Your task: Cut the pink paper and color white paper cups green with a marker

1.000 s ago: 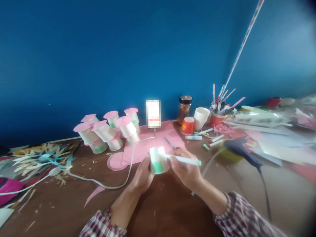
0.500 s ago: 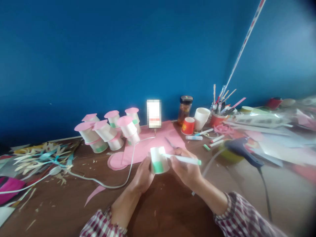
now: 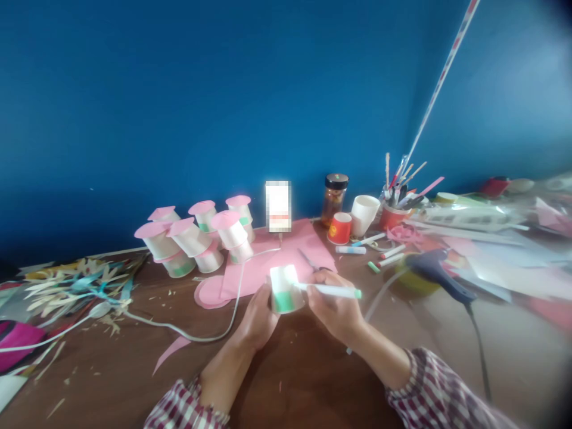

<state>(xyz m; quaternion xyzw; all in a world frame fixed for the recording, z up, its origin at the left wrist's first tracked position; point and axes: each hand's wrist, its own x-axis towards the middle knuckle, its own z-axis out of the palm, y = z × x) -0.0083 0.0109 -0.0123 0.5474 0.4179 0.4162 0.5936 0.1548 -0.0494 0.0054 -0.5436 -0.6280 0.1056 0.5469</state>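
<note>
My left hand (image 3: 258, 322) is closed round a small white paper cup (image 3: 285, 288), held upside down, its lower part coloured green. My right hand (image 3: 333, 307) grips a white marker with a green end (image 3: 334, 291), its tip resting against the cup's side. Both hands hover over the brown table (image 3: 290, 375), just in front of a pink paper sheet (image 3: 268, 262) with scissors (image 3: 308, 260) on it.
A cluster of pink-topped white cups (image 3: 196, 238) stands back left. A white cable (image 3: 187, 333) runs across the table. A blue glue gun (image 3: 440, 274) lies right. A jar (image 3: 334, 198), red cup (image 3: 339, 228), white cup (image 3: 364, 214), pen holder (image 3: 393, 208) and loose markers (image 3: 384, 253) sit behind.
The cup and marker have shifted very slightly; the hands stay in nearly the same place.
</note>
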